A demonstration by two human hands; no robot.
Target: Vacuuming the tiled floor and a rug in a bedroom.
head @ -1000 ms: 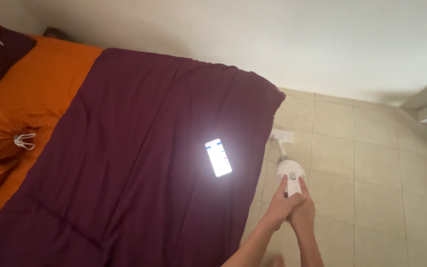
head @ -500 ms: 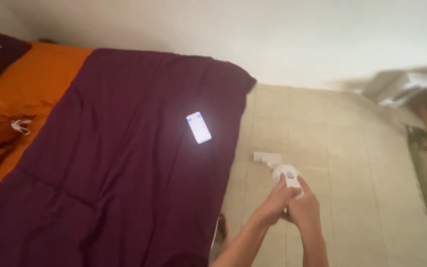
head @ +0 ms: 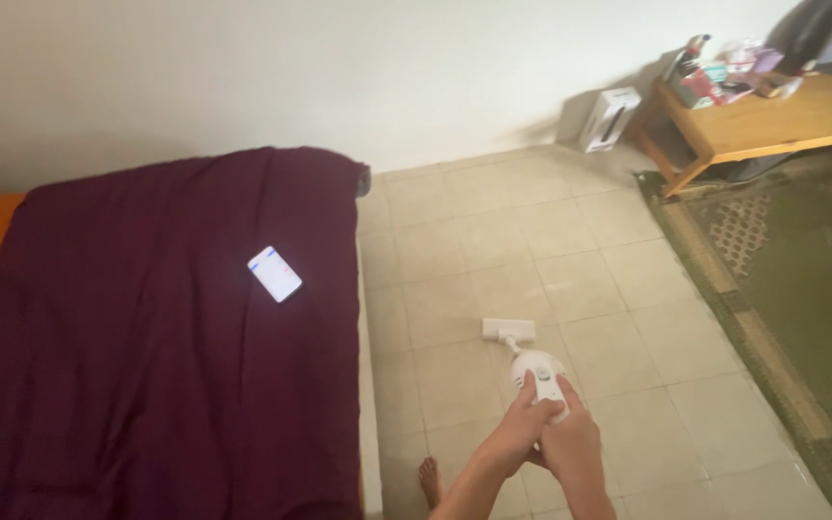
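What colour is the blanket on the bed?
Dark purple blanket, clearest in the head view.

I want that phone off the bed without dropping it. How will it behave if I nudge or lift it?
The phone looks thin, stiff and flat, so it should slide, not roll. It lies on the soft purple blanket, which may drag on it. Its smooth lit screen is probably slippery and breakable.

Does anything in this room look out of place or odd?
One thing: a phone lies alone on the dark purple bedcover with its screen lit, set at a slant. Otherwise nothing looks spilled or broken. Both hands, left hand and right hand, grip a white handheld vacuum over the tiled floor.
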